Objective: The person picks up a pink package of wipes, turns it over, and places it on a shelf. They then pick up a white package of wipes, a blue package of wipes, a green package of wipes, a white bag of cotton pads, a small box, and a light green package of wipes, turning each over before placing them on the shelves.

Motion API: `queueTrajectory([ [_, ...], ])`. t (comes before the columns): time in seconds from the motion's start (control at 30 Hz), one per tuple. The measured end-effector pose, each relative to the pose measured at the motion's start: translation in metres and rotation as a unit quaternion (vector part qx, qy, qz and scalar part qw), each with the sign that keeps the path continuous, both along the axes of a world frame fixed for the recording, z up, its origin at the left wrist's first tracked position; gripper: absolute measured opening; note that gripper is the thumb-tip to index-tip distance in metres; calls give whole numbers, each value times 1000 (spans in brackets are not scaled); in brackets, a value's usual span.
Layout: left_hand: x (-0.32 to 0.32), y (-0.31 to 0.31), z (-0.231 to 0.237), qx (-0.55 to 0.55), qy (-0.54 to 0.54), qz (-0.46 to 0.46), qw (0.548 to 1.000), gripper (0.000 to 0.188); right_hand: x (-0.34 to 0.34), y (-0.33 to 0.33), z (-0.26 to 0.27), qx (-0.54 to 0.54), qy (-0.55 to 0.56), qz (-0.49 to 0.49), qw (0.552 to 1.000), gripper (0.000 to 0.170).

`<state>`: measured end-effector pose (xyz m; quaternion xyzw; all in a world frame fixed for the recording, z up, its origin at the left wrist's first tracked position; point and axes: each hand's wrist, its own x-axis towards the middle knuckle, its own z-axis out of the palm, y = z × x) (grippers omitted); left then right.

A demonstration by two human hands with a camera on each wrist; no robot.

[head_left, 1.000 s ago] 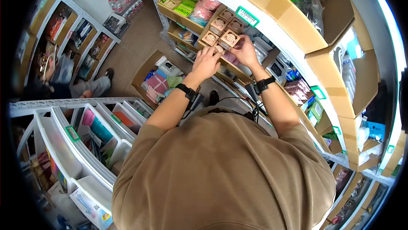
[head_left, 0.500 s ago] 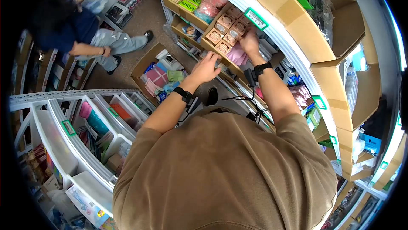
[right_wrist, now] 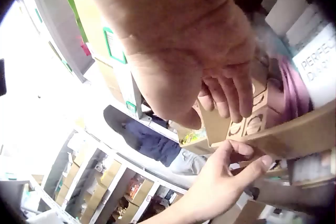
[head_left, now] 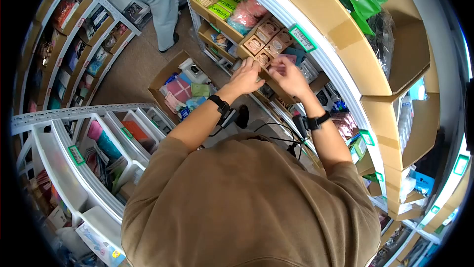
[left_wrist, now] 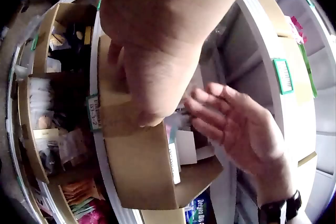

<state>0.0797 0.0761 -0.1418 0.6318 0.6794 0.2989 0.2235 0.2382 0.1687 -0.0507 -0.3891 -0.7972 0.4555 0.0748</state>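
Observation:
Several small pink-brown boxes with round prints stand packed together in a cardboard bin on the shelf. My left hand grips the bin's front edge beside the boxes, fingers over the rim and thumb on the outer side. Just right of it, my right hand hovers over the bin with loosely bent fingers and nothing seen in them. In the right wrist view, a purple-pink wrapped item and a white box lie near the boxes.
Green-labelled boxes and pink bagged goods fill the adjoining bin. Shelf rails with tags curve along the right. A carton of mixed packets sits on the floor. White bins line the left; another person stands beyond.
My left hand has moved up onto the bin's edge. My right hand has drawn back from among the boxes. The other person has moved to the right in the head view.

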Motion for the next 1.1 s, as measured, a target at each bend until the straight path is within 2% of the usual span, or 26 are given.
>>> queueTrajectory([
  [0.03, 1, 4, -3, 21, 4, -1, 1000, 41, -13, 10, -12, 1, -3, 6, 1000, 45],
  [0.1, 4, 9, -4, 23, 4, 11, 1000, 41, -41, 38, -44, -79, 113, 30, 990, 45],
  [0.17, 6, 11, -3, 21, 9, 22, 1000, 41, -66, 65, -48, 58, -30, 38, 997, 53],
  [0.2, 8, 12, 0, 11, 6, 28, 1000, 40, -74, 71, -45, 73, -21, 33, 997, 57],
  [0.27, 9, 17, -6, 15, 0, 33, 999, 40, -79, 90, -72, 105, -29, 5, 994, 52],
  [0.33, 10, 23, -6, 28, -6, 46, 999, 40, -80, 87, -62, 103, -31, -1, 994, 49],
  [0.43, 12, 36, -9, 15, -14, 56, 998, 44, -59, 63, -32, -11, 64, -19, 998, 37],
  [0.47, 14, 45, -18, 45, 0, 61, 997, 48, -45, 61, -41, -3, 101, -4, 995, 32],
  [0.5, 16, 51, -28, 71, 16, 68, 995, 51, -37, 54, -32, -59, 129, 16, 990, 26],
  [0.57, 20, 63, -44, 107, -50, 52, 992, 54, -25, 41, -23, -89, 126, 20, 988, 20],
  [0.63, 14, 57, -1, 8, -93, 66, 993, 49, -19, 36, -28, -80, 133, 20, 988, 18],
  [0.77, 10, 50, -17, 13, -70, 68, 995, 44, -16, 39, -45, -112, 114, 11, 987, 17],
  [0.83, 3, 38, -34, 47, -84, 21, 995, 41, -19, 36, -53, -136, 115, 8, 984, 16],
  [0.87, 2, 30, -57, 36, -90, 26, 995, 39, -21, 33, -56, -91, 75, 31, 993, 16],
  [0.9, -8, 16, -59, -92, -114, 7, 989, 44, -26, 31, -59, -45, 38, 55, 997, 15],
  [0.93, -12, -5, -69, -131, -161, 38, 977, 36, -30, 25, -61, -53, 39, 57, 996, 17],
  [0.97, -10, -22, -123, -66, -176, 61, 980, 36, -33, 22, -65, -56, 36, 65, 996, 17],
  [1.0, -17, -49, -124, -141, -161, 107, 971, 31, -35, 18, -71, -33, 0, 83, 996, 18],
  [1.03, -29, -73, -121, -205, -130, 93, 966, 31, -38, 13, -76, -9, -35, 99, 994, 20],
  [1.07, -24, -95, -196, -221, -122, 132, 959, 28, -41, 6, -80, 3, -34, 109, 993, 22],
  [1.1, -32, -123, -225, -209, -90, 85, 970, 28, -47, -3, -79, -2, -57, 111, 992, 21],
])
